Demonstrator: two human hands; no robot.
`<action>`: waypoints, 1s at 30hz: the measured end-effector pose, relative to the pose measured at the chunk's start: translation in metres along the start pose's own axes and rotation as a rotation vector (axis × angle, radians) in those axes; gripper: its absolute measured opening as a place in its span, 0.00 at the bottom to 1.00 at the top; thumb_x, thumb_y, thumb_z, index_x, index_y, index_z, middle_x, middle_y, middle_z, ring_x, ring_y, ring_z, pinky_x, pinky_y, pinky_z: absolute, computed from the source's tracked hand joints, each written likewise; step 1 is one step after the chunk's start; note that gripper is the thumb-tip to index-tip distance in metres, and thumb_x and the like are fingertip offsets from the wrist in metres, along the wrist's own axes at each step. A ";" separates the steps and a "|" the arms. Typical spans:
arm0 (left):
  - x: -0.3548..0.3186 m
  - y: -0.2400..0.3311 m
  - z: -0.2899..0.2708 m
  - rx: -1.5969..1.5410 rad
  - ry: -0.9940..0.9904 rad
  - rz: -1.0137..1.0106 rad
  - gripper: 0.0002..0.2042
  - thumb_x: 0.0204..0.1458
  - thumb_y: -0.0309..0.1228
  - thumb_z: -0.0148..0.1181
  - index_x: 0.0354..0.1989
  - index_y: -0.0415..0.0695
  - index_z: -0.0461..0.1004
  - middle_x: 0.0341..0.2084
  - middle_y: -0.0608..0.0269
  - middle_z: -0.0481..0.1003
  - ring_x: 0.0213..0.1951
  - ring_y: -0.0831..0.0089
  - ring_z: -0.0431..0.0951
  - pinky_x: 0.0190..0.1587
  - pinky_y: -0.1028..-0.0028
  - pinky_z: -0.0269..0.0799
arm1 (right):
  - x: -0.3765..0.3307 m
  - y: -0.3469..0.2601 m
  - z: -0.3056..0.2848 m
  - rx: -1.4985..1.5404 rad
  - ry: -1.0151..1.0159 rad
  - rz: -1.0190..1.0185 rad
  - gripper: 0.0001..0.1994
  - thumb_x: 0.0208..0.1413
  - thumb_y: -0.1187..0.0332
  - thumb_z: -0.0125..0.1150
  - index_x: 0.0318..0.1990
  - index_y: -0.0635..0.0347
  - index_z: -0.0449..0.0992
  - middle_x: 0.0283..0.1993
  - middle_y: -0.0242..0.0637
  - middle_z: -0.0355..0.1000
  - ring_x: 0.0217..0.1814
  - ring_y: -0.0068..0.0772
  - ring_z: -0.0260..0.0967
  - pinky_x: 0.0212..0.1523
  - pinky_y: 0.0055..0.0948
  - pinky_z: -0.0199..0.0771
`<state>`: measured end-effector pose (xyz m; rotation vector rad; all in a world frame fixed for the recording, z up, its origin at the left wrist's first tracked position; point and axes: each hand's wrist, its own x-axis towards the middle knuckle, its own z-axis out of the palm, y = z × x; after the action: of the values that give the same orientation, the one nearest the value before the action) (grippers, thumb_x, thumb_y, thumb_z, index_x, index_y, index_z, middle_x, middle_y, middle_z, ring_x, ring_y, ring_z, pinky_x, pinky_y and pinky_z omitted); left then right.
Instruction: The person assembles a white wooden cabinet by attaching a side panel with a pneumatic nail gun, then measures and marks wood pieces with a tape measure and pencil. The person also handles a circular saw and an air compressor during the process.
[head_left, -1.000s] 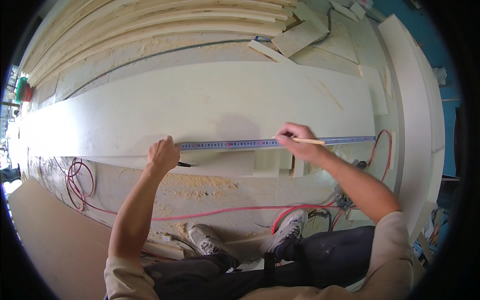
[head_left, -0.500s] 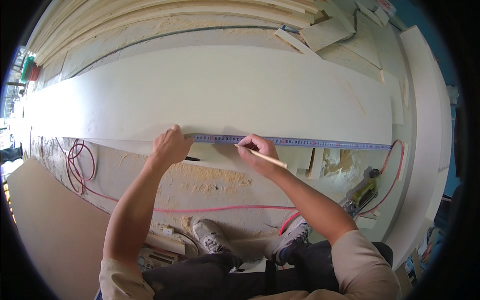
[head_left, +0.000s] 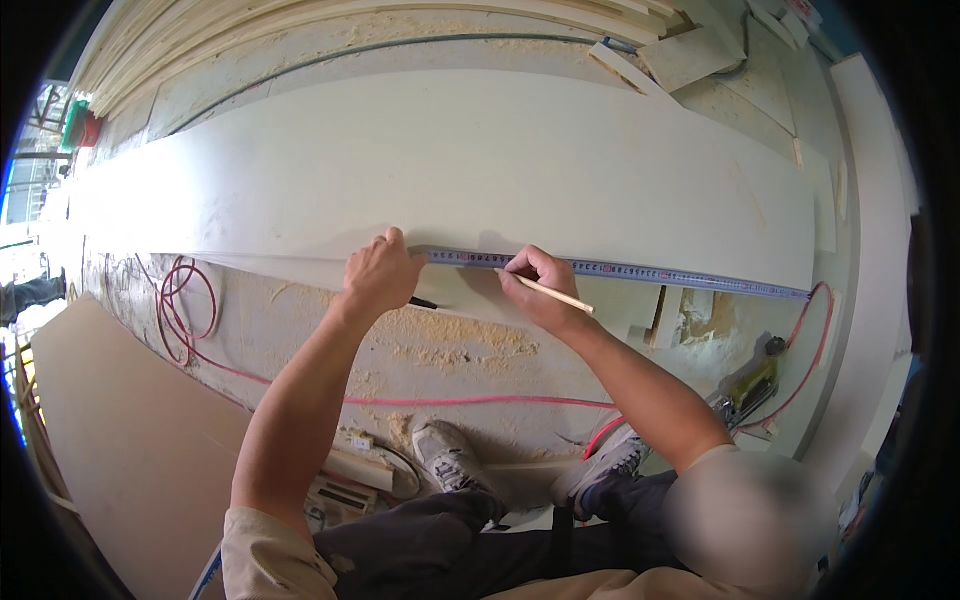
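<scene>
A long white board (head_left: 480, 160) lies across in front of me. Along its near edge runs a blue measuring tape (head_left: 650, 273), stretched from beside my left hand to the board's right end. Curled over this edge at the tape's left end, my left hand (head_left: 383, 270) grips the tape measure; its case does not show. Just below that hand a small dark pointed thing (head_left: 424, 303) sticks out, its kind unclear. Pinched in my right hand (head_left: 543, 285) is a light wooden pencil (head_left: 565, 296), its tip at the tape's lower edge.
Stacked timber strips (head_left: 330, 22) lie beyond the board. A red hose (head_left: 480, 402) crosses the sawdust-strewn floor by my shoes (head_left: 450, 455). A green-and-black power tool (head_left: 750, 385) rests at right, near a long white panel (head_left: 880, 230). Another panel (head_left: 130, 430) leans at left.
The whole view has shifted, so the board and both hands appear farther right and slightly higher. Against the tape and board, my hands stay in nearly the same places, the pencil still held.
</scene>
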<state>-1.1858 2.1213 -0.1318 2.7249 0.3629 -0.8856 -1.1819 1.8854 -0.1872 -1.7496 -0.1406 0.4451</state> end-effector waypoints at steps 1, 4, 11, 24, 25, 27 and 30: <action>0.001 -0.001 0.001 0.000 -0.015 -0.004 0.22 0.58 0.44 0.52 0.44 0.32 0.66 0.41 0.36 0.74 0.45 0.43 0.75 0.49 0.54 0.69 | 0.000 0.002 0.000 0.000 -0.001 0.001 0.07 0.49 0.73 0.62 0.25 0.62 0.70 0.19 0.29 0.69 0.20 0.16 0.62 0.23 0.22 0.66; 0.001 -0.001 0.001 0.002 -0.035 -0.019 0.22 0.58 0.44 0.52 0.44 0.32 0.65 0.42 0.36 0.73 0.46 0.44 0.75 0.49 0.55 0.69 | 0.000 0.007 0.000 0.013 -0.013 -0.005 0.08 0.49 0.73 0.62 0.24 0.63 0.69 0.17 0.28 0.67 0.19 0.15 0.60 0.22 0.22 0.64; 0.001 -0.001 0.002 0.006 -0.007 -0.008 0.22 0.58 0.43 0.52 0.44 0.31 0.65 0.42 0.36 0.74 0.47 0.44 0.75 0.50 0.54 0.69 | 0.001 0.006 -0.002 -0.028 -0.017 -0.038 0.08 0.49 0.73 0.62 0.24 0.63 0.68 0.17 0.30 0.67 0.19 0.16 0.60 0.22 0.23 0.63; 0.001 0.001 -0.001 0.025 -0.035 -0.015 0.21 0.59 0.42 0.52 0.44 0.32 0.66 0.41 0.36 0.74 0.47 0.44 0.75 0.49 0.54 0.69 | 0.002 0.007 -0.003 -0.057 -0.017 -0.071 0.08 0.48 0.73 0.62 0.23 0.62 0.69 0.16 0.32 0.66 0.18 0.18 0.61 0.21 0.24 0.63; 0.002 0.001 0.000 0.021 -0.037 -0.013 0.21 0.59 0.42 0.52 0.44 0.32 0.66 0.41 0.36 0.74 0.47 0.44 0.75 0.49 0.54 0.69 | 0.002 0.007 -0.003 -0.060 -0.020 -0.068 0.08 0.48 0.73 0.62 0.23 0.62 0.69 0.16 0.32 0.66 0.18 0.18 0.61 0.21 0.24 0.63; 0.001 0.001 -0.002 0.017 -0.036 -0.015 0.21 0.59 0.43 0.51 0.44 0.32 0.66 0.41 0.37 0.74 0.46 0.44 0.75 0.49 0.54 0.69 | 0.002 0.006 -0.004 -0.059 -0.029 -0.066 0.07 0.48 0.73 0.62 0.23 0.62 0.69 0.16 0.33 0.67 0.18 0.19 0.61 0.21 0.24 0.63; 0.001 0.001 -0.002 0.019 -0.031 -0.010 0.21 0.59 0.43 0.51 0.44 0.32 0.66 0.41 0.37 0.74 0.46 0.44 0.75 0.49 0.54 0.69 | 0.002 0.008 -0.004 -0.063 -0.040 -0.082 0.07 0.48 0.73 0.61 0.24 0.63 0.69 0.16 0.33 0.67 0.18 0.19 0.61 0.21 0.24 0.63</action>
<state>-1.1835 2.1209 -0.1309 2.7259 0.3647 -0.9377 -1.1794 1.8801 -0.1951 -1.7907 -0.2561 0.4198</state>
